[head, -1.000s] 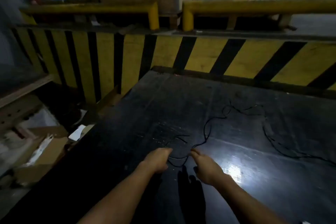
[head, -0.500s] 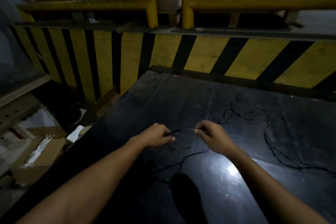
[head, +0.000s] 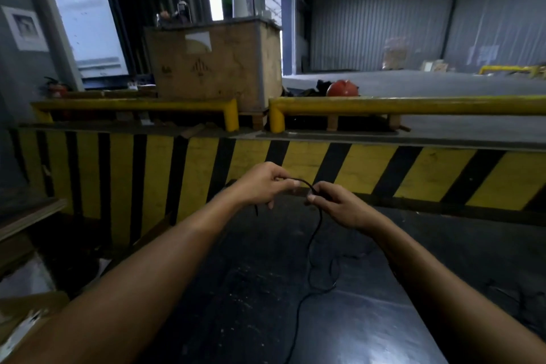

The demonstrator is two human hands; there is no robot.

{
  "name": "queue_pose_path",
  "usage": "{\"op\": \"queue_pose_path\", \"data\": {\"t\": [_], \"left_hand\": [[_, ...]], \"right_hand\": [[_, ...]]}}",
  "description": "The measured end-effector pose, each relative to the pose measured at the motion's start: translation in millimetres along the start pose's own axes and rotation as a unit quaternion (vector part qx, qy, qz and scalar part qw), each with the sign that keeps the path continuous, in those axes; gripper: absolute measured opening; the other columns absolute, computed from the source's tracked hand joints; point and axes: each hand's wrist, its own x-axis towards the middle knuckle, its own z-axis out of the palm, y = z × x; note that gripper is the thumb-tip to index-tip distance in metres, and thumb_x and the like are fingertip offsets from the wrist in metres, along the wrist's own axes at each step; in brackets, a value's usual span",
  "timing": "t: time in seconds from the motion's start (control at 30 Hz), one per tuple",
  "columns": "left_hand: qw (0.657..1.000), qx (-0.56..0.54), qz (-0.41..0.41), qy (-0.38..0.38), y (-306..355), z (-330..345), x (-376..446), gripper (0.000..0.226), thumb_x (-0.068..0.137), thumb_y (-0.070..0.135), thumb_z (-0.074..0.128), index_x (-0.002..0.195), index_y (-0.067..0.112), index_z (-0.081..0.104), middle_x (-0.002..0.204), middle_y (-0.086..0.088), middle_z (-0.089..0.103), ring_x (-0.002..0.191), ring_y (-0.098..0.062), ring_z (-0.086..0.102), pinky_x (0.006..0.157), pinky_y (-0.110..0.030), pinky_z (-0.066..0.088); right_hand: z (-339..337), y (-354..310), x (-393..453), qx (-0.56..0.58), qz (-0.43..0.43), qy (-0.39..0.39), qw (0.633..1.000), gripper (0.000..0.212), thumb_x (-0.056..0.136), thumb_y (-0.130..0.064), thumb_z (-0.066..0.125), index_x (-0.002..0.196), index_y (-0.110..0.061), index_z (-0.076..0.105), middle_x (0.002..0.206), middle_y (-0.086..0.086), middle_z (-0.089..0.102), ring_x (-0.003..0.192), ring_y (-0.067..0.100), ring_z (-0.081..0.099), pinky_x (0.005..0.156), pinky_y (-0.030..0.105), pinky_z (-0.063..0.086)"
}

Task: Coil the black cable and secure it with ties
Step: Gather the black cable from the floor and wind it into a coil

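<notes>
1. A person stands at a dark, shiny table (head: 251, 289) with both bare arms stretched forward, hands raised above its far edge.
2. The left hand (head: 261, 183) is curled into a loose fist, thumb and forefinger pinched on a thin black cable (head: 313, 239); a short end of the cable hangs down below this hand.
3. The right hand (head: 334, 204) sits just beside the left, its thumb and forefinger also pinched on the cable, the other fingers folded in.
4. Between the two hands the cable makes a small arch.
5. From the right hand the cable drops to the table, forms a loose loop there, then trails along the surface toward the near edge of the view.
6. More of the cable may lie at the far right of the table, but the dark there makes it hard to tell.
7. Behind the hands runs a low wall painted in yellow and black stripes (head: 428, 177).
8. Above that wall are two yellow rails (head: 413, 105), with a large wooden crate (head: 212, 65) standing between them.
9. A red rounded object (head: 342, 88) sits beyond the right rail on a grey floor.
10. Cardboard (head: 26, 313) lies low at the left of the table.
</notes>
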Motion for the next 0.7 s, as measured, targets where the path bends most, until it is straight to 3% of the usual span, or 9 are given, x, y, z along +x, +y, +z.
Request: {"op": "queue_pose_path", "data": {"t": [0.1, 0.17, 0.23, 0.37, 0.47, 0.53, 0.6, 0.67, 0.7], "left_hand": [[0.996, -0.068, -0.008, -0.053, 13.3, -13.1, -18.8, 0.025, 0.093, 0.032, 0.056, 0.095, 0.010, 0.068, 0.058, 0.008, 0.064, 0.045, -0.009, 0.056, 0.055, -0.029, 0.050], [0.981, -0.134, -0.047, -0.131, 15.9, -18.1, -32.8, 0.030, 0.094, 0.031, 0.053, 0.106, 0.005, 0.064, 0.049, 0.007, 0.051, 0.042, -0.007, 0.050, 0.057, -0.029, 0.054], [0.957, -0.211, -0.065, -0.187, 18.4, -20.5, -45.3, 0.030, 0.097, 0.032, 0.047, 0.103, 0.007, 0.064, 0.050, 0.004, 0.043, 0.040, -0.008, 0.044, 0.056, -0.028, 0.054], [0.891, -0.428, -0.048, -0.145, 35.6, -23.6, -47.5, 0.036, 0.094, 0.040, 0.043, 0.094, 0.008, 0.061, 0.051, 0.000, 0.055, 0.039, -0.009, 0.053, 0.050, -0.027, 0.053], [0.822, -0.561, -0.020, -0.090, 55.0, -23.2, -32.8, 0.047, 0.097, 0.043, 0.035, 0.113, 0.008, 0.062, 0.092, -0.010, 0.073, 0.081, -0.020, 0.072, 0.073, -0.037, 0.058], [0.805, -0.592, -0.014, -0.038, 63.1, -20.1, -20.2, 0.047, 0.100, 0.040, 0.028, 0.131, 0.015, 0.053, 0.130, -0.009, 0.062, 0.117, -0.024, 0.060, 0.097, -0.047, 0.047], [0.828, -0.560, -0.023, 0.016, 63.2, -16.1, -9.7, 0.045, 0.100, 0.038, 0.028, 0.140, 0.023, 0.043, 0.148, -0.004, 0.045, 0.136, -0.024, 0.041, 0.111, -0.056, 0.028], [0.908, -0.413, -0.045, 0.052, 53.1, -12.9, -5.4, 0.045, 0.101, 0.038, 0.028, 0.144, 0.027, 0.037, 0.154, -0.001, 0.035, 0.143, -0.023, 0.029, 0.115, -0.058, 0.015], [0.950, -0.303, -0.054, 0.053, 45.6, -11.3, -6.8, 0.046, 0.101, 0.038, 0.028, 0.145, 0.027, 0.035, 0.155, -0.001, 0.034, 0.143, -0.022, 0.028, 0.115, -0.055, 0.016]], "right_hand": [[-14.9, -13.0, -8.8, 0.045, -0.027, 0.041, 0.998, 0.022, 0.095, -0.021, 0.051, 0.090, -0.004, 0.062, 0.076, 0.008, 0.053, 0.067, 0.017, 0.048, 0.062, 0.030, 0.038], [-24.6, -16.0, -13.6, 0.086, -0.029, 0.102, 0.991, 0.020, 0.095, -0.017, 0.051, 0.094, -0.002, 0.064, 0.078, 0.006, 0.058, 0.070, 0.014, 0.054, 0.063, 0.025, 0.044], [-30.1, -16.4, -18.6, 0.125, -0.016, 0.154, 0.980, 0.018, 0.095, -0.016, 0.050, 0.096, -0.007, 0.065, 0.078, 0.005, 0.061, 0.071, 0.012, 0.058, 0.062, 0.018, 0.047], [-17.6, -10.7, -30.5, 0.095, 0.026, 0.151, 0.984, 0.020, 0.097, -0.021, 0.046, 0.096, -0.012, 0.065, 0.076, 0.003, 0.058, 0.066, 0.011, 0.054, 0.057, 0.019, 0.046], [12.6, -11.5, -40.0, 0.048, 0.047, 0.070, 0.995, 0.029, 0.098, -0.027, 0.042, 0.093, -0.008, 0.063, 0.068, -0.001, 0.052, 0.059, 0.007, 0.050, 0.055, 0.023, 0.042], [38.3, -14.9, -51.0, 0.010, 0.056, -0.010, 0.998, 0.034, 0.099, -0.031, 0.039, 0.092, -0.007, 0.060, 0.070, -0.002, 0.052, 0.060, 0.007, 0.050, 0.058, 0.024, 0.042], [56.7, -20.1, -66.1, -0.060, 0.050, -0.103, 0.992, 0.035, 0.099, -0.034, 0.036, 0.092, -0.008, 0.058, 0.076, 0.002, 0.054, 0.068, 0.013, 0.053, 0.064, 0.029, 0.043], [44.3, -25.1, -75.6, -0.113, 0.044, -0.153, 0.981, 0.032, 0.099, -0.035, 0.037, 0.090, -0.011, 0.057, 0.080, 0.004, 0.056, 0.072, 0.016, 0.055, 0.068, 0.033, 0.046], [25.6, -28.1, -75.3, -0.127, 0.036, -0.141, 0.981, 0.028, 0.098, -0.034, 0.039, 0.090, -0.014, 0.058, 0.081, 0.001, 0.058, 0.073, 0.013, 0.056, 0.070, 0.032, 0.048]]}}
